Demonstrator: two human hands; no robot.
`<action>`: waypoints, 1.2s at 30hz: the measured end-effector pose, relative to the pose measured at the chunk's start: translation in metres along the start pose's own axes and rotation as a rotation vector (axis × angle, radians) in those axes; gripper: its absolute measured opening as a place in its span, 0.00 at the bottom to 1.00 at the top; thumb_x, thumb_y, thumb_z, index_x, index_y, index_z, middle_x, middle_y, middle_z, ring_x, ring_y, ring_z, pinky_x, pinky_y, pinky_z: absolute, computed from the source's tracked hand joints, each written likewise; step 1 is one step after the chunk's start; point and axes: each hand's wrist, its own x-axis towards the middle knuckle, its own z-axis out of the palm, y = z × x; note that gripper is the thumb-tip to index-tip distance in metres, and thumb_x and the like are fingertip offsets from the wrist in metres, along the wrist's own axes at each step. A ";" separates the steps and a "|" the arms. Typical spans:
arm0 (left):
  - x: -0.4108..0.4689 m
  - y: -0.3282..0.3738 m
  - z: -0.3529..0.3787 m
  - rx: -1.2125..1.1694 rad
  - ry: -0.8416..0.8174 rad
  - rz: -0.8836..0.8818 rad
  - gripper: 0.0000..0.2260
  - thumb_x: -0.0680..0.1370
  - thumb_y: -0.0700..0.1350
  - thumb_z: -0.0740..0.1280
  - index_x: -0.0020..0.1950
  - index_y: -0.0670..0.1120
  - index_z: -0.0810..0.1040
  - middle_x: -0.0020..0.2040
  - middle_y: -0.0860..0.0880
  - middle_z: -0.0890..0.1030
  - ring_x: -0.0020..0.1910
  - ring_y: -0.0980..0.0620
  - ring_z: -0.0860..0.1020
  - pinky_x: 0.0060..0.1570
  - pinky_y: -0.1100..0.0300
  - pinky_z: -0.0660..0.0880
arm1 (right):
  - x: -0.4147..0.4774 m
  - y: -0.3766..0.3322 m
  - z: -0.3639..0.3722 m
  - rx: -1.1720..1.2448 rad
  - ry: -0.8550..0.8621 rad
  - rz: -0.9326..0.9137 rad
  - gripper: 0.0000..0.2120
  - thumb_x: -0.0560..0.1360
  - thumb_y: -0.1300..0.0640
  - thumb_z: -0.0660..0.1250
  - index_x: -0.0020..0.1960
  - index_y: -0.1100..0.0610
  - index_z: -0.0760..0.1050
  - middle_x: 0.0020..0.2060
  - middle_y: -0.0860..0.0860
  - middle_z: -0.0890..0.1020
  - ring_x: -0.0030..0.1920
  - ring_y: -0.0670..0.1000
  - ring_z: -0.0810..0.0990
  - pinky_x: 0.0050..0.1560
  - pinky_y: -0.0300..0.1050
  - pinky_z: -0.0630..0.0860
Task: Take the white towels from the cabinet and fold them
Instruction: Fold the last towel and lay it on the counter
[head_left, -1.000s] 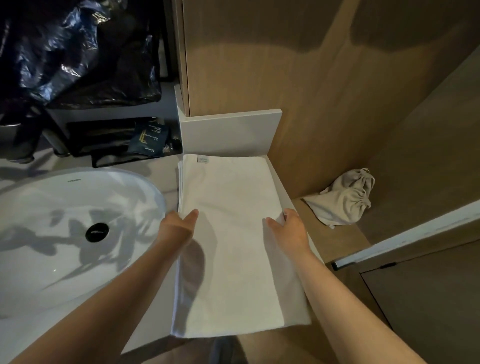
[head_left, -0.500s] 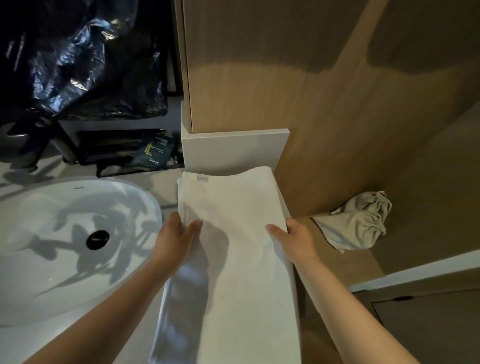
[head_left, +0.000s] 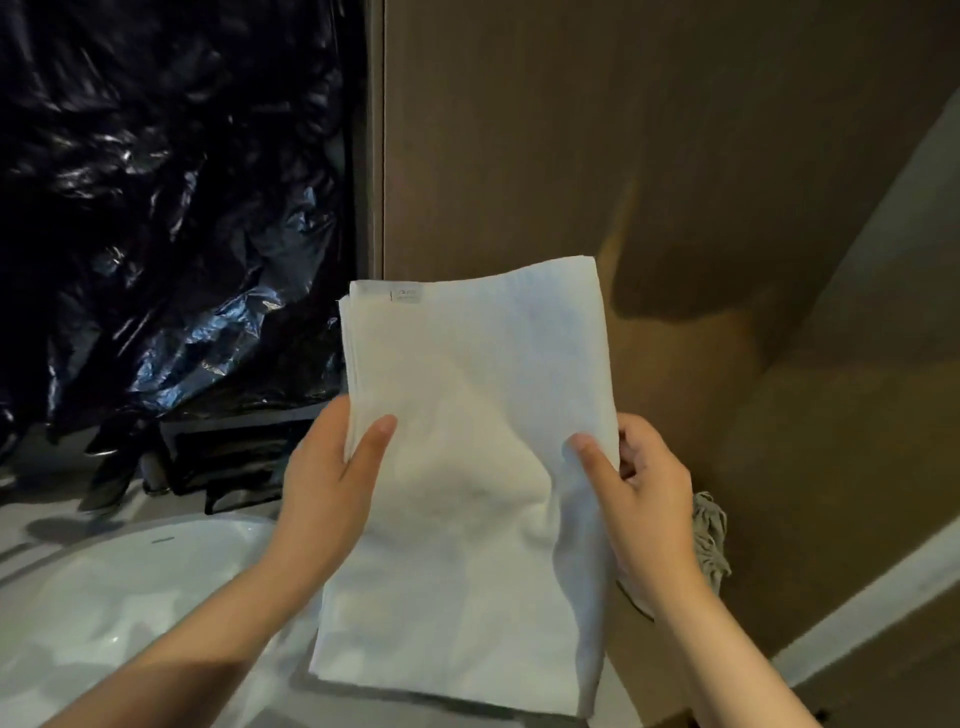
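Lifted off the counter (head_left: 31, 530), towel (head_left: 478, 441) hangs beside sink (head_left: 130, 597).

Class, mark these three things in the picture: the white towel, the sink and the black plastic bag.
white towel (head_left: 467, 405), head view, centre of its front face
sink (head_left: 130, 597), head view, bare white basin wall
black plastic bag (head_left: 156, 208), head view, crinkled middle of the plastic

counter (head_left: 31, 512): 1 sink (head_left: 130, 597) inset | wooden ledge (head_left: 641, 654): 1 grey cloth (head_left: 709, 540)

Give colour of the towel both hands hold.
The towel is plain white, no pattern; head view, the only one.
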 end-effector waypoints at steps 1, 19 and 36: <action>0.008 0.012 -0.009 -0.016 0.007 0.049 0.05 0.81 0.45 0.63 0.54 0.56 0.73 0.44 0.63 0.78 0.45 0.74 0.74 0.39 0.78 0.67 | 0.003 -0.017 -0.004 -0.013 0.025 -0.042 0.07 0.75 0.46 0.68 0.52 0.46 0.77 0.42 0.40 0.83 0.44 0.42 0.82 0.41 0.36 0.78; 0.144 0.157 -0.191 -0.391 0.081 0.495 0.08 0.80 0.51 0.63 0.42 0.52 0.76 0.36 0.58 0.79 0.32 0.60 0.75 0.29 0.62 0.70 | 0.031 -0.298 -0.009 -0.353 0.477 -0.659 0.23 0.75 0.44 0.63 0.69 0.40 0.61 0.44 0.40 0.83 0.39 0.44 0.83 0.38 0.41 0.82; 0.281 0.283 -0.223 -0.462 0.177 0.702 0.06 0.81 0.48 0.62 0.49 0.47 0.75 0.40 0.55 0.78 0.38 0.59 0.74 0.33 0.69 0.66 | 0.130 -0.469 -0.056 -0.789 0.584 -0.858 0.14 0.82 0.59 0.61 0.64 0.53 0.80 0.55 0.51 0.78 0.50 0.51 0.79 0.48 0.38 0.71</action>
